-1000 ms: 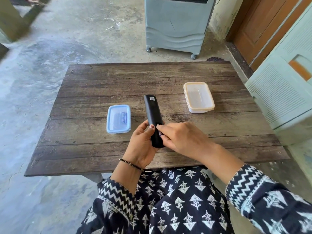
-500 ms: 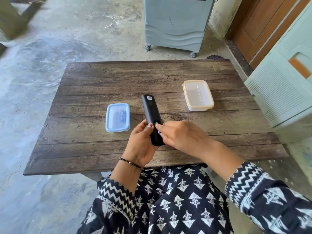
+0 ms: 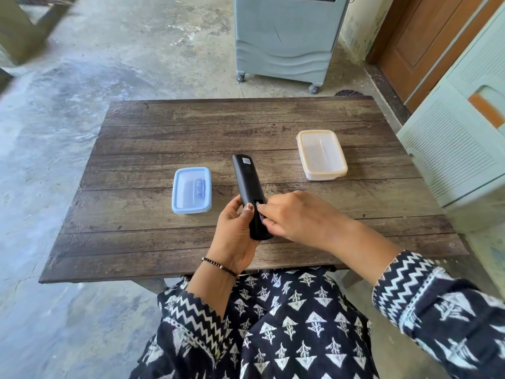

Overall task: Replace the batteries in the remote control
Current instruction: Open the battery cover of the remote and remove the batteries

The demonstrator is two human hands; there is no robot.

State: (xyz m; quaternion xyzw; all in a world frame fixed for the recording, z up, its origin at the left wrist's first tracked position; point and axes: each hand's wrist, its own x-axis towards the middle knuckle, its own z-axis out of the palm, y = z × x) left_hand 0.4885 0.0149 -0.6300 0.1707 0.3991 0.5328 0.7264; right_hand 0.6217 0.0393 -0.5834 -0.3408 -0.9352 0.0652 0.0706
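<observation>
A black remote control [image 3: 247, 184] lies back side up in my left hand [image 3: 235, 233], which grips its near end above the wooden table [image 3: 191, 127]. My right hand [image 3: 297, 217] rests on the near part of the remote, fingertips at the battery compartment, where a small gap with something coloured shows. What those fingertips hold is hidden. A blue-lidded box [image 3: 191, 190] with batteries inside sits left of the remote. A clear box with an orange-rimmed lid [image 3: 322, 154] stands at the right.
A grey air cooler on wheels [image 3: 287, 36] stands beyond the table's far edge. A pale green plastic cabinet [image 3: 459, 149] is close to the table's right side, with a wooden door [image 3: 426, 39] behind it. Bare concrete floor lies to the left.
My right fingertips have shifted slightly along the near end of the remote, and a small opening now shows at the battery compartment. My left hand keeps its grip.
</observation>
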